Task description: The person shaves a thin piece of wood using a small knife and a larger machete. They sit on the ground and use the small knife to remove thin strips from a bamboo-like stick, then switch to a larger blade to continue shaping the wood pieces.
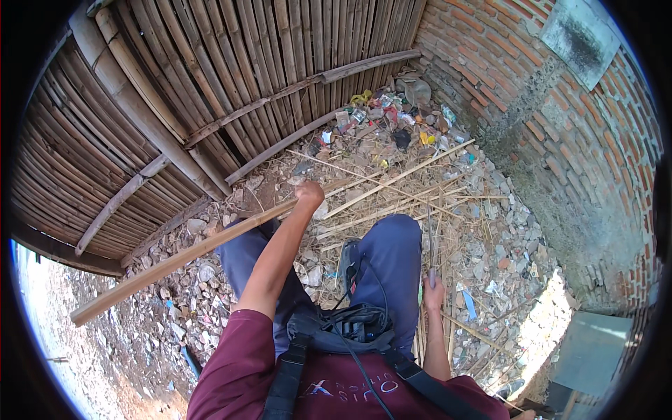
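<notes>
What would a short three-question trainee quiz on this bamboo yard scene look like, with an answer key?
1. True or false: the left hand grips a long bamboo slat.
2. The right hand holds: A) a thin blade-like tool, B) a brick, C) a bottle.
3. What wall stands to the person's right?

Key:
1. True; the slat runs down toward the left.
2. A; it points upward beside the right knee.
3. A red brick wall; a bamboo fence stands ahead, with litter in the corner.
</notes>
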### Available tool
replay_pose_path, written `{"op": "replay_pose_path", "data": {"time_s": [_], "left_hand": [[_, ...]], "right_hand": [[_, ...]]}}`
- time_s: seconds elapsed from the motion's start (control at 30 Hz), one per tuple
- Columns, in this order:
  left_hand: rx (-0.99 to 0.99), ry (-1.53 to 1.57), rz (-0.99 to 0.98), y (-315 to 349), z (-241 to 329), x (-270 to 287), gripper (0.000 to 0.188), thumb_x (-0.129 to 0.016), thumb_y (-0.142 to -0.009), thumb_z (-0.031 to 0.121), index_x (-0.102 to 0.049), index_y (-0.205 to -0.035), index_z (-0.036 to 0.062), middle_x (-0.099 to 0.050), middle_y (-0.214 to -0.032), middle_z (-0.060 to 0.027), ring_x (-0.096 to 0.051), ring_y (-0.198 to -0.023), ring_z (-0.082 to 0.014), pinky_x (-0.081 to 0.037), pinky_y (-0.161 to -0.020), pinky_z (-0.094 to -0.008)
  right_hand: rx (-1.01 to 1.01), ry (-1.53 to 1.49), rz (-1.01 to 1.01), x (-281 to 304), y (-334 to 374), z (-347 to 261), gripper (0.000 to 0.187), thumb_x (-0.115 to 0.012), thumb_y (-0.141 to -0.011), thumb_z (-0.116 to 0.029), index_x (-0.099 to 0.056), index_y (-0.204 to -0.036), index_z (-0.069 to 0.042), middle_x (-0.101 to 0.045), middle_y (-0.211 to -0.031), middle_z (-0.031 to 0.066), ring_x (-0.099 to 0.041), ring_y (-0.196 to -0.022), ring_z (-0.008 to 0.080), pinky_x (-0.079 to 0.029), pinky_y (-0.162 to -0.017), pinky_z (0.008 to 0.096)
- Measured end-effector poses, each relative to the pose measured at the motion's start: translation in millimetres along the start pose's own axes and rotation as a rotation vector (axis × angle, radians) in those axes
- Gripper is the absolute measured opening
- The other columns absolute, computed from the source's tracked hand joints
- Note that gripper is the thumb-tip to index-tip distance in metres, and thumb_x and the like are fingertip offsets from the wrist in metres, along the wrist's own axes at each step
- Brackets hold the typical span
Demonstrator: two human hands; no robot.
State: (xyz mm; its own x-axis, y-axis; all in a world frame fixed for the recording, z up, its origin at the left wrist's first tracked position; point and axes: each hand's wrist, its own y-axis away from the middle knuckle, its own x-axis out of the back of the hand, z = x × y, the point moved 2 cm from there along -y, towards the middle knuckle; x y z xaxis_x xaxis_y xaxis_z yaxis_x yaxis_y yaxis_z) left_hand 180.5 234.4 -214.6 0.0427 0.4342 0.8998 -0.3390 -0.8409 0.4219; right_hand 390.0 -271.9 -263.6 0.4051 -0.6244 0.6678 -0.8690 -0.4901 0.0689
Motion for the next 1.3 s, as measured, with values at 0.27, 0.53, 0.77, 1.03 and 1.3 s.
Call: {"op": "replay_pose_path", "data": {"time_s": [0.27, 0.53, 0.77, 1.03, 1.3], "left_hand": [[-0.011, -0.053, -0.049, -15, 19, -68, 0.041, -0.057, -0.095, 0.025, -0.071, -0.128, 0.0040, -0.065, -0.137, -0.0201, -0.063, -0.127, -0.0388, -0.053, -0.101, -0.0489], [-0.112, -0.108, -0.247, -4, 3, -93, 0.039, -0.059, -0.094, 0.022, -0.072, -0.127, 0.0057, -0.065, -0.138, -0.0182, -0.064, -0.126, -0.0356, -0.055, -0.097, -0.0475], [-0.104, -0.037, -0.257, -9, 11, -43, 0.042, -0.058, -0.094, 0.030, -0.072, -0.125, 0.0051, -0.066, -0.136, -0.0186, -0.064, -0.125, -0.0351, -0.053, -0.103, -0.0435], [-0.095, -0.024, -0.249, -35, 15, -57, 0.048, -0.055, -0.097, 0.037, -0.071, -0.126, 0.0021, -0.066, -0.134, -0.0207, -0.064, -0.124, -0.0373, -0.053, -0.104, -0.0446], [-0.031, 0.026, -0.395, -41, 11, -45, 0.057, -0.053, -0.097, 0.047, -0.071, -0.122, -0.0007, -0.069, -0.127, -0.0237, -0.068, -0.118, -0.0361, -0.054, -0.099, -0.0430]], "right_hand": [[-0.021, 0.025, -0.037, -28, -11, 24, 0.039, -0.068, -0.091, -0.031, -0.071, -0.111, 0.003, -0.069, -0.088, 0.0260, -0.069, -0.086, 0.0394, -0.052, -0.082, 0.0462], [-0.007, 0.073, -0.108, -35, -8, 12, 0.032, -0.068, -0.092, -0.024, -0.072, -0.108, 0.003, -0.071, -0.089, 0.0238, -0.071, -0.084, 0.0360, -0.053, -0.081, 0.0437], [-0.082, 0.121, -0.158, -40, -21, 1, 0.038, -0.066, -0.093, -0.034, -0.070, -0.109, 0.000, -0.070, -0.092, 0.0290, -0.069, -0.089, 0.0463, -0.053, -0.079, 0.0497], [0.031, 0.057, -0.219, -68, -70, -48, 0.034, -0.066, -0.095, -0.031, -0.069, -0.111, -0.001, -0.070, -0.098, 0.0286, -0.069, -0.095, 0.0451, -0.052, -0.084, 0.0469], [0.321, -0.228, -0.550, -158, -137, -75, 0.037, -0.060, -0.100, -0.032, -0.064, -0.122, -0.003, -0.070, -0.112, 0.0263, -0.067, -0.109, 0.0439, -0.050, -0.092, 0.0460]]}}
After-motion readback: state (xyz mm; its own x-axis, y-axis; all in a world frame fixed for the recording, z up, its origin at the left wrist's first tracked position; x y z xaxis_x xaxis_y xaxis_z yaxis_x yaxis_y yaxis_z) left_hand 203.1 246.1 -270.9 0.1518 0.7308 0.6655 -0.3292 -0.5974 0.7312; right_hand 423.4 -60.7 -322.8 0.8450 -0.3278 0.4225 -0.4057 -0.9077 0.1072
